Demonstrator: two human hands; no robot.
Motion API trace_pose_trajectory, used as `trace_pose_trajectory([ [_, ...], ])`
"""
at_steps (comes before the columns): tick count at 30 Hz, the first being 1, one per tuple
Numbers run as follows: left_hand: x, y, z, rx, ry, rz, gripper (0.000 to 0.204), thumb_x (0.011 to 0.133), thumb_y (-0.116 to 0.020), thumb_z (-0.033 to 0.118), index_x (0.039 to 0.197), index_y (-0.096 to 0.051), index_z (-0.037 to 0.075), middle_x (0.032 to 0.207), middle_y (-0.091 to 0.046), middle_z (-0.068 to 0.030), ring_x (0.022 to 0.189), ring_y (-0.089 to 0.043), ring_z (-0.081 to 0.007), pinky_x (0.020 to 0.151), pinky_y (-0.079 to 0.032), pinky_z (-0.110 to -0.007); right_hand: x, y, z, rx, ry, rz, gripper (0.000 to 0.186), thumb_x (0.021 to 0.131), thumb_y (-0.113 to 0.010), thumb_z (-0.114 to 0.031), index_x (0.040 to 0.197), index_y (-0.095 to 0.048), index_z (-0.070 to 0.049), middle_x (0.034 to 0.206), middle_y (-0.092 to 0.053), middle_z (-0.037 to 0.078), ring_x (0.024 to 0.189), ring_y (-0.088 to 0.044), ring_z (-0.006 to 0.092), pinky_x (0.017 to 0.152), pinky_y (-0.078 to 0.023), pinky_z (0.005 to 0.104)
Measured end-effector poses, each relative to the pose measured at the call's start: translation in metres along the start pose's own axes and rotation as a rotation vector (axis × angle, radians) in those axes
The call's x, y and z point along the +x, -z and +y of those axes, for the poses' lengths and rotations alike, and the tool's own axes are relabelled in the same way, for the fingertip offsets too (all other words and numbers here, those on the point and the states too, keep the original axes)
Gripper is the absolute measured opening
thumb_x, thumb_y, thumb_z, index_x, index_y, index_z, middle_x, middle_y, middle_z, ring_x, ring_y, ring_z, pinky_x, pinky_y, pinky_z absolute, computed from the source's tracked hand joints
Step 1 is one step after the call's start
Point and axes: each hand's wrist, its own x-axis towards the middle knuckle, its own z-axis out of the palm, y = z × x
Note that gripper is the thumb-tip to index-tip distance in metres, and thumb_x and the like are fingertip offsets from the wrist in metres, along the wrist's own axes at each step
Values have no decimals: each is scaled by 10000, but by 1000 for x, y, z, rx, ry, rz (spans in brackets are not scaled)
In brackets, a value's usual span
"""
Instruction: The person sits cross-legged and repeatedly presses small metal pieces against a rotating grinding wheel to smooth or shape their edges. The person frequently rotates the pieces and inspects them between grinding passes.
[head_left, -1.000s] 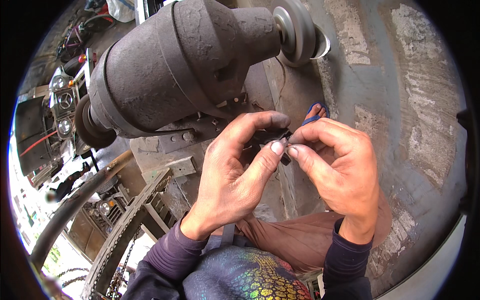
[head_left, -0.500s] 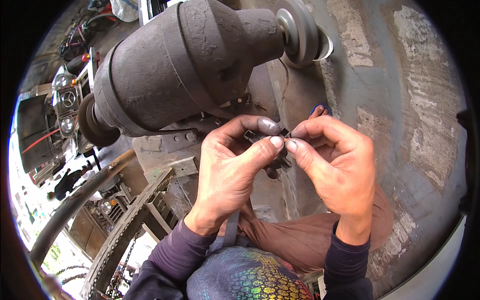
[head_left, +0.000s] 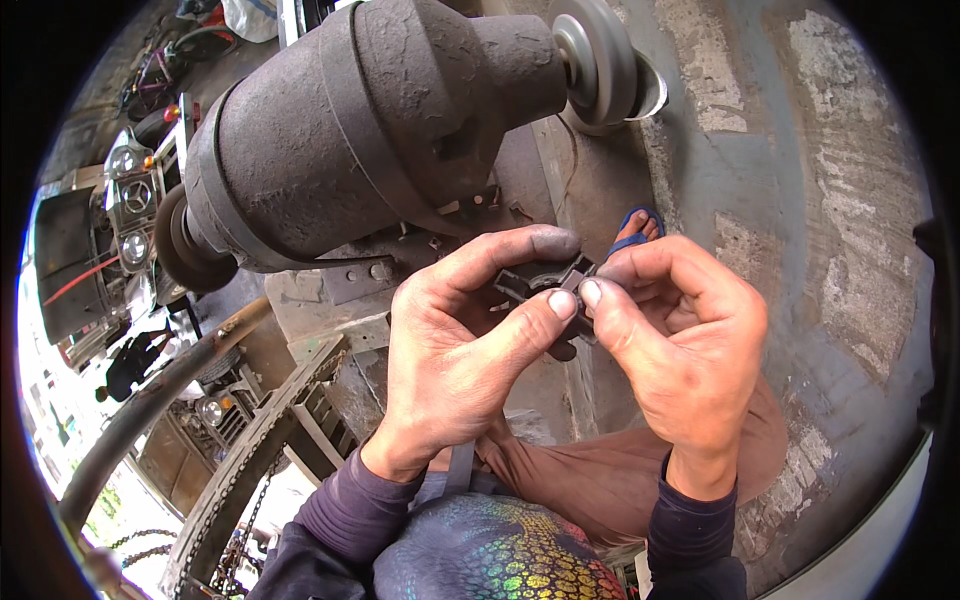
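My left hand is closed on a small black slotted part, which looks like a carbon brush holder; the thumb lies across it and the index finger curls over its far edge. My right hand is closed in a pinch, thumb and index fingertips at the part's right end. A small greyish block sits at those fingertips, partly covered by them. The fingers hide much of the part. Both hands are near the front of a large dark bench grinder, apart from it.
The grinder's right wheel and left wheel stick out at its ends. A rusty pipe and a chain are at the left, vehicle fronts beyond. A foot in a blue sandal rests on the floor past my right hand.
Both hands have shifted slightly, the left a little leftward and the right a little rightward. More of the black part and the greyish block at its right end now shows.
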Motion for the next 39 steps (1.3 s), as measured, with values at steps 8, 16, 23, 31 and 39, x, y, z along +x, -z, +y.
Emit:
trace_pose_trajectory([
  [8, 4, 10, -2, -387, 240, -17, 373, 935, -682, 55, 1284, -629, -64, 1068, -741, -145, 893, -724, -182, 697, -609, -300, 1, 6, 2, 28, 84, -84, 131, 943, -707, 23, 1054, -684, 89, 941, -704, 69, 851, -659, 91, 776, -528, 215],
  [16, 6, 16, 1, -624, 409, -114, 352, 947, -653, 109, 1270, -646, -30, 1049, -739, -98, 851, -712, -159, 642, -584, -273, 2, 5, -1, 80, 101, -51, 140, 938, -718, 13, 1056, -688, 82, 931, -699, 57, 827, -641, 78, 756, -507, 199],
  [23, 6, 18, 6, -608, 458, -106, 333, 942, -670, 123, 1243, -665, -20, 1041, -737, -77, 858, -702, -142, 654, -573, -275, 5, 4, -1, 44, 74, -66, 127, 945, -713, -1, 1041, -683, 76, 892, -681, 36, 789, -612, 61, 714, -480, 189],
  [31, 5, 10, 5, -614, 441, 7, 389, 957, -546, 36, 1296, -535, -154, 1074, -700, -189, 782, -726, -194, 623, -627, -240, 5, 3, -3, 74, 15, -66, 112, 945, -710, 3, 1027, -680, 73, 889, -673, 28, 772, -595, 48, 673, -454, 171],
  [39, 8, 22, 0, -666, 469, -129, 312, 936, -670, 113, 1217, -677, -22, 1040, -743, -89, 841, -712, -142, 646, -591, -272, 6, 1, -4, 66, 5, -63, 99, 928, -719, 10, 1003, -689, 68, 889, -679, 29, 787, -605, 56, 715, -479, 193],
])
